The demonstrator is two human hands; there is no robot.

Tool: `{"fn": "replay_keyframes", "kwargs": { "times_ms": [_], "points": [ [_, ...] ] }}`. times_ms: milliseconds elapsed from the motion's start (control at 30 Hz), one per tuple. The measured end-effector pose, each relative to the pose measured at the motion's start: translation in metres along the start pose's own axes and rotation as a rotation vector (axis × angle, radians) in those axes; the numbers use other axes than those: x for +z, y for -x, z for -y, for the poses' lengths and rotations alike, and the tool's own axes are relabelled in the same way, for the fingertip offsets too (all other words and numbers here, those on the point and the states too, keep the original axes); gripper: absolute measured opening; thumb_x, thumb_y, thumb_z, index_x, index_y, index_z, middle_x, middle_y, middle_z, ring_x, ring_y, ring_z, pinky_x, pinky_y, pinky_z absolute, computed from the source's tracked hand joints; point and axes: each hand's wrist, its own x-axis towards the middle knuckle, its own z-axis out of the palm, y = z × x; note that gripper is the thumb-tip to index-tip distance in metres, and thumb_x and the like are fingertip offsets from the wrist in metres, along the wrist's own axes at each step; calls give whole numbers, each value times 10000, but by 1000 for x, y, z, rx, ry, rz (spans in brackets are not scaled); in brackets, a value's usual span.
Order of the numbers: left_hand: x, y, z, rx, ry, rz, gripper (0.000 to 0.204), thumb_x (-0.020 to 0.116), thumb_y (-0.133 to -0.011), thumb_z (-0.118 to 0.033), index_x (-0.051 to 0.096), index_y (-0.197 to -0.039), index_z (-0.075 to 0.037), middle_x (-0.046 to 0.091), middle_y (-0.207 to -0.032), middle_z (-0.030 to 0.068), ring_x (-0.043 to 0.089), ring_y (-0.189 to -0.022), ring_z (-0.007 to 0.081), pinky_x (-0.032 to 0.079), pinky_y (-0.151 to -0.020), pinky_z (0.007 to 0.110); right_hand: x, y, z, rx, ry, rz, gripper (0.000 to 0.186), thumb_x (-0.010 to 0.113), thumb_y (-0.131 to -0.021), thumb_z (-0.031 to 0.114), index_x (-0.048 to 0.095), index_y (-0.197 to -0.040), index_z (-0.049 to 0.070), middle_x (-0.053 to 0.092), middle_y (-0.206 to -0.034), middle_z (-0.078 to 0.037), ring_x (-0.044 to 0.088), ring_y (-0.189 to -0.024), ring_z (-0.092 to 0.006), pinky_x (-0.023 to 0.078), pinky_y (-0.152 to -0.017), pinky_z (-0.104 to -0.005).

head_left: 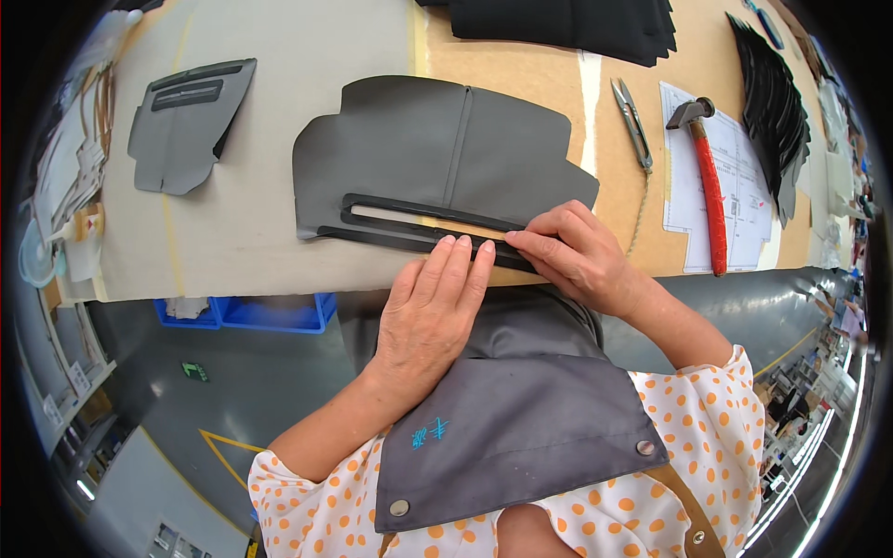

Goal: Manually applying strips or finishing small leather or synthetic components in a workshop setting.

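Note:
A grey leather-like panel point(400, 139) with a seam down its middle lies on the table in front of me. Near its front edge runs a long narrow slot framed by black strips point(372, 239). My left hand point(433, 302) lies flat, its straight fingertips pressing on the front black strip. Beside it, my right hand point(577, 256) has thumb and index finger pinched at the right part of the slot, on the black edging. Its other fingers curl over the panel's right front corner, which they partly hide.
A smaller grey panel point(186, 130) lies at left. To the right are thread snips point(633, 126), a cord point(639, 214), a red-handled hammer point(710, 186) and a printed paper sheet point(676, 177). Dark piece stacks point(558, 23) sit at the back and far right. Blue bins point(279, 314) stand below the table edge.

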Motion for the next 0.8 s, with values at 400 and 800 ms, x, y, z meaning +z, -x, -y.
{"fn": "replay_keyframes", "kwargs": {
  "times_ms": [400,800],
  "points": [
    [2,-2,-1,7,9,-24,523,620,-909,-126,591,-1428,-79,590,-1338,94,557,-1287,230,431,-1054,372,-4,8,-6,-196,160,49,425,722,-752,85,728,-1172,22,624,-1026,-40,609,-888,-215,505,-721,-341],
    [4,-3,-4,29,39,-4,511,605,-925,-105,603,-1436,-90,609,-1366,69,582,-1273,206,444,-1022,357,-7,7,-2,144,-115,-19,356,744,-770,-10,753,-1116,72,643,-995,-36,587,-843,-224,496,-721,-338]
  ]
}}
